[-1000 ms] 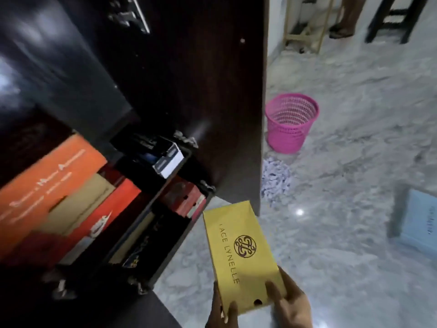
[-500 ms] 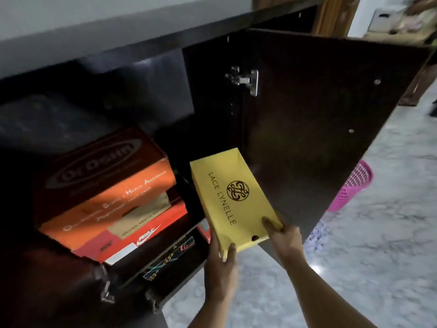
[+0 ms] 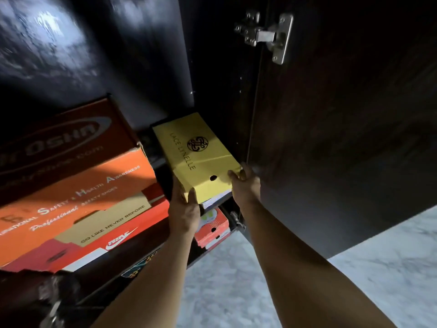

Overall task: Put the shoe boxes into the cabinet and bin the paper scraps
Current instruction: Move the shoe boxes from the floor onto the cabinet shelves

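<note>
- Yellow shoe box (image 3: 196, 155), lid marked LACE LYNELLE with a round emblem: far end inside the dark cabinet (image 3: 146, 67), on the right of the upper shelf; near end, with a round hole, sticks out toward the person
- Left hand (image 3: 185, 209): grip closed on the box's near left corner, thumb on the end face
- Right hand (image 3: 244, 183): grip closed on the near right corner, fingers curled over the lid edge
- Orange box (image 3: 78, 192), safety-shoe lettering: on the same shelf, just left of the yellow box, lying atop a red box (image 3: 113, 242)
- Red-and-white box (image 3: 212, 228): on the lower shelf, beneath the yellow box
- Cabinet door (image 3: 343, 138): swung open at right, metal hinge (image 3: 269, 36) near its top
- Marble floor (image 3: 390, 280): pale, below the door
</note>
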`<action>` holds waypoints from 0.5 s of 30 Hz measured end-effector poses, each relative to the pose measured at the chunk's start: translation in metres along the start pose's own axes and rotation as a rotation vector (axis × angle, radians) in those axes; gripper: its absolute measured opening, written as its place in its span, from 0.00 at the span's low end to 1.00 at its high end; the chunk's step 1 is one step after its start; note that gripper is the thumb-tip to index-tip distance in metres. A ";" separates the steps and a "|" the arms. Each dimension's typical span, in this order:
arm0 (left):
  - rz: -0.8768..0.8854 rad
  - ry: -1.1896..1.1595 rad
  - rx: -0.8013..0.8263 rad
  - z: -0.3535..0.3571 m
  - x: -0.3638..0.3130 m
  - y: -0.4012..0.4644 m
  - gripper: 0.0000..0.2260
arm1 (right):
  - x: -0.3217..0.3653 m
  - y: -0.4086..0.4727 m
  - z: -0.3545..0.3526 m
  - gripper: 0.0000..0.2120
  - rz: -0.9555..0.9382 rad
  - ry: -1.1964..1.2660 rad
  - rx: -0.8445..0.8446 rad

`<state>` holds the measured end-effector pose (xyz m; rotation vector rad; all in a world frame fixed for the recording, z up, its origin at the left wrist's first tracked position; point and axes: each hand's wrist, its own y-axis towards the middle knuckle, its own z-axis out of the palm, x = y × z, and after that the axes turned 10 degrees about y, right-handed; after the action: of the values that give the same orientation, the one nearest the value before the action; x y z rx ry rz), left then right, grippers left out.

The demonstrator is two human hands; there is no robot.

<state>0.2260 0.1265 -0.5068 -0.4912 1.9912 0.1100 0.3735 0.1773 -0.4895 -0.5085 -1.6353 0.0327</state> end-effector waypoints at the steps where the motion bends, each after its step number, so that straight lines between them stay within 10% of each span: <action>1: 0.019 0.003 0.010 0.000 -0.006 0.003 0.26 | 0.005 0.003 -0.001 0.22 -0.018 -0.015 -0.027; 10: -0.071 0.044 -0.108 0.008 -0.044 -0.003 0.31 | 0.028 0.021 -0.001 0.24 0.059 0.065 0.054; 15: -0.357 0.051 0.138 0.029 -0.019 -0.079 0.30 | -0.020 -0.027 -0.075 0.23 0.243 0.047 0.009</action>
<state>0.2884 0.0684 -0.4928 -0.7557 1.9133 -0.2631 0.4374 0.1259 -0.4897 -0.6931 -1.5193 0.2070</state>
